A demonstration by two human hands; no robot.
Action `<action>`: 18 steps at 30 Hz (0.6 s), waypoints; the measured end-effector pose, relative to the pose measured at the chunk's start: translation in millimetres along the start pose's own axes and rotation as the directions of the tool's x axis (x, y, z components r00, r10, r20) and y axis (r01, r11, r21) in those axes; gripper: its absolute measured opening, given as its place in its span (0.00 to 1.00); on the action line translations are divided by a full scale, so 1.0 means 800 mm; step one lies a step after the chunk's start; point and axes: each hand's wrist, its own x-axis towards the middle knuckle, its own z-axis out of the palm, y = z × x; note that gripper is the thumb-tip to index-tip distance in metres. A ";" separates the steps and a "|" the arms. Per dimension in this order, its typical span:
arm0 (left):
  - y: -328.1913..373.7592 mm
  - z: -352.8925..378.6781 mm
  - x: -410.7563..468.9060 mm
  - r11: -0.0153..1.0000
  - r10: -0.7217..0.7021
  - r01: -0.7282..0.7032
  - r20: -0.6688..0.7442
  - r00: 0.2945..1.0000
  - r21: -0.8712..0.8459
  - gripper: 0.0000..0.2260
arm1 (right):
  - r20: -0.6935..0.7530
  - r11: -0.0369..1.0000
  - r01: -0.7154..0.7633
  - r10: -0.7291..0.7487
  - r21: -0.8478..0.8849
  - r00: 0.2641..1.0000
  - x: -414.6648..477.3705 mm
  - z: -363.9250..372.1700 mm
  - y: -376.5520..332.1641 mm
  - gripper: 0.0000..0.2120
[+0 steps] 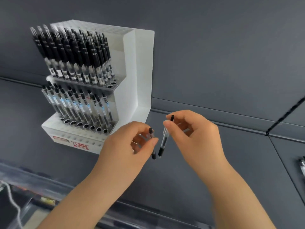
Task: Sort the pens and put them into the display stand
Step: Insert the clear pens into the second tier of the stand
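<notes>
A white cord [11, 199] trails at the lower left. One white stand [142, 63] sits on the grey top [214, 171], with two filled tiers. The upper pens [74, 52], black-capped, and the lower pens [79, 104], clear-bodied with pale blue labels, are too crowded to count. Two holes show empty at the upper tier's right end, about eight along the lower tier's front. Red writing [80, 144] on the stand's base reads "TOME"; the smaller print below is unreadable. Just right of the stand, the left hand [125, 146] pinches one pen [153, 155], tip down. Close beside it, the right hand [198, 134] pinches a second pen [164, 139], also tip down. More pens [302, 164] lie blurred at the right edge.
</notes>
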 end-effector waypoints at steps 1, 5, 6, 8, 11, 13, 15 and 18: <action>-0.003 -0.009 0.004 1.000 0.005 -0.006 -0.017 1.000 -0.022 0.05 | -0.011 1.000 0.016 -0.016 0.014 1.000 0.002 0.005 -0.005 0.07; -0.022 -0.053 0.023 0.994 0.036 -0.042 -0.065 0.997 -0.102 0.06 | -0.085 0.997 0.073 -0.069 0.036 0.994 0.017 0.032 -0.034 0.07; -0.028 -0.066 0.027 0.992 0.054 -0.060 -0.059 0.997 -0.111 0.06 | -0.112 0.996 0.084 -0.080 0.037 0.990 0.020 0.041 -0.042 0.07; -0.041 -0.095 0.035 0.988 0.094 -0.098 -0.039 0.995 -0.120 0.05 | -0.173 0.994 0.109 -0.103 0.028 0.979 0.022 0.060 -0.061 0.05; -0.059 -0.147 0.050 0.981 0.148 -0.150 -0.023 0.989 -0.123 0.04 | -0.275 0.989 0.139 -0.121 0.047 0.954 0.024 0.094 -0.092 0.04; -0.073 -0.181 0.062 0.975 0.174 -0.178 -0.036 0.984 -0.134 0.07 | -0.316 0.985 0.153 -0.119 0.084 0.941 0.025 0.120 -0.112 0.03; -0.091 -0.210 0.074 0.972 0.195 -0.202 -0.064 0.979 -0.124 0.09 | -0.338 0.982 0.155 -0.111 0.105 0.934 0.028 0.147 -0.128 0.05; -0.122 -0.243 0.091 0.970 0.212 -0.220 -0.080 0.974 -0.102 0.06 | -0.376 0.982 0.140 -0.083 0.125 0.923 0.030 0.184 -0.145 0.05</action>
